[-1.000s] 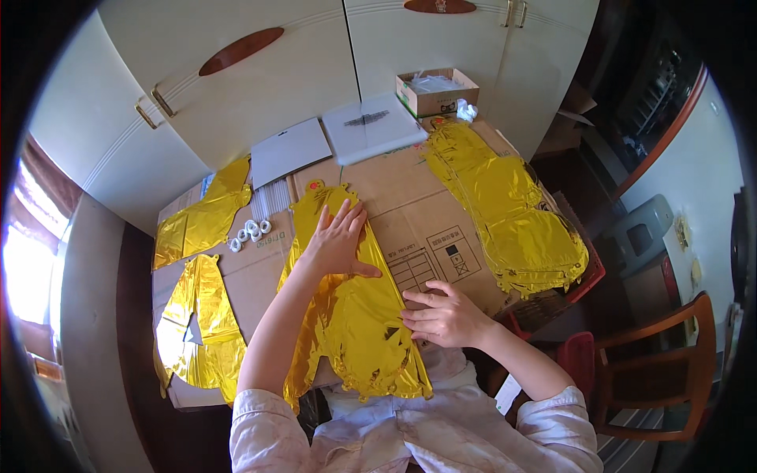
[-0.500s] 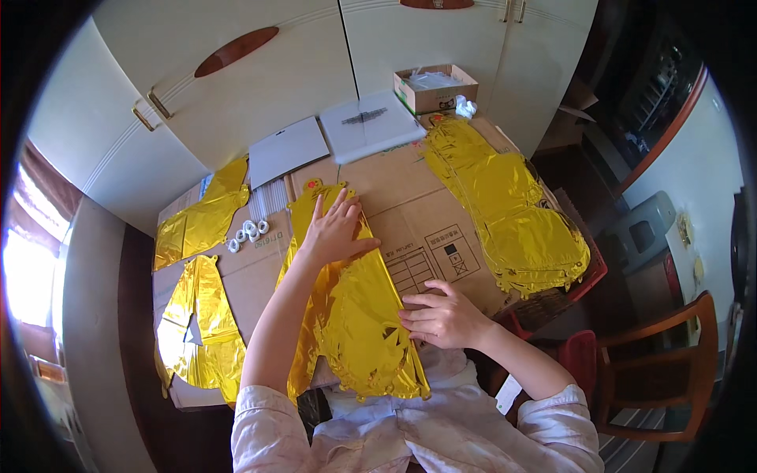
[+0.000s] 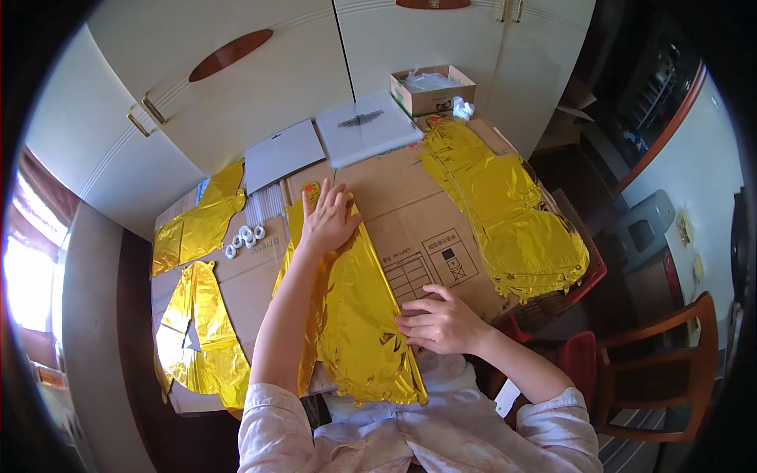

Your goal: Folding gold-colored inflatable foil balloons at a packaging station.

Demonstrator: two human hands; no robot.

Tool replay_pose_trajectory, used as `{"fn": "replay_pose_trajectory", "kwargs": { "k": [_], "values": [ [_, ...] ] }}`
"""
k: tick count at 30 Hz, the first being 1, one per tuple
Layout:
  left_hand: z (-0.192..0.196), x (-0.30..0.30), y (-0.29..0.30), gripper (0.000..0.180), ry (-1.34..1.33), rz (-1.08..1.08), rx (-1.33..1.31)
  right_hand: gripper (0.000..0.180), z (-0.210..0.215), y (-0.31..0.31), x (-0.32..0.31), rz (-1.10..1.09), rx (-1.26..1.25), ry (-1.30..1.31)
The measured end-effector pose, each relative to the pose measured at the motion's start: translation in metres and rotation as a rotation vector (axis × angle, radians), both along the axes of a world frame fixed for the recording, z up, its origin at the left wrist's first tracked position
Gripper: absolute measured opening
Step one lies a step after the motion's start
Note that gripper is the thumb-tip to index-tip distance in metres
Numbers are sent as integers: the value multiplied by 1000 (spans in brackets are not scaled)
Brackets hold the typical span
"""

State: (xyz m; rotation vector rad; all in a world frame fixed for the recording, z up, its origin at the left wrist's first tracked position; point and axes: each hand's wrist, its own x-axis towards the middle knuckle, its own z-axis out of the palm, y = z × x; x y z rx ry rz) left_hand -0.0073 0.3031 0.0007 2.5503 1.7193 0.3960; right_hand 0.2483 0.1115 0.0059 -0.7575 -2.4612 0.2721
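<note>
While a gold foil piece (image 3: 356,315) is laid at six o'clock on the cardboard-covered tabletop (image 3: 394,193), its twelve-o'clock end is pressed by the left hand (image 3: 327,225), fingers spread flat and gripping nothing. Its three-o'clock edge is touched by the right hand (image 3: 445,322), fingers half-curled, thumb apart. Beyond that edge, at two o'clock, a black grid (image 3: 408,273) is printed on the cardboard (image 3: 378,177); at twelve, a white panel (image 3: 371,142) is marked with a dark emblem (image 3: 360,119).

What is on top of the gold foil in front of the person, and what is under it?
The left hand rests on the upper part of the gold foil; the right hand is at its right edge. Brown cardboard shows beside it; anything directly underneath is covered.
</note>
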Motion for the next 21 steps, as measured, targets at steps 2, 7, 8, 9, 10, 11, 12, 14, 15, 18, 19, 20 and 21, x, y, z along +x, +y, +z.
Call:
{"fn": "replay_pose_trajectory", "kwargs": {
  "k": [2,7,8,9,10,11,12,14,15,18,19,20,21],
  "values": [
    [0,1,2,63,-7,58,0,27,0,0,0,-3,1,-6],
    [4,4,16,65,56,155,-20,27,2,0,1,-6,23,-23],
    [3,4,18,65,57,169,-16,27,1,0,1,-3,26,-24],
    [1,4,20,65,59,184,-10,27,1,0,1,0,30,-24],
    [0,4,21,65,61,200,-5,27,2,0,0,-3,25,-22],
    [1,5,20,65,61,201,28,27,2,1,0,-7,18,-21],
    [2,6,19,65,61,203,62,27,2,1,-1,-10,12,-20],
    [9,4,14,65,31,133,70,27,1,0,-3,-6,11,-14],
    [16,6,6,64,-2,53,43,26,0,0,-1,-10,9,-14],
    [30,4,-34,73,60,-138,-21,25,0,-1,0,-17,14,-10],
    [31,5,-49,77,107,-196,-42,25,-1,-1,0,-21,20,-14],
    [34,5,-63,83,134,-217,-64,25,0,-1,1,-25,28,-19],
    [35,6,-76,90,160,-235,-89,24,-1,-2,2,-27,34,-24]
  ]
}}
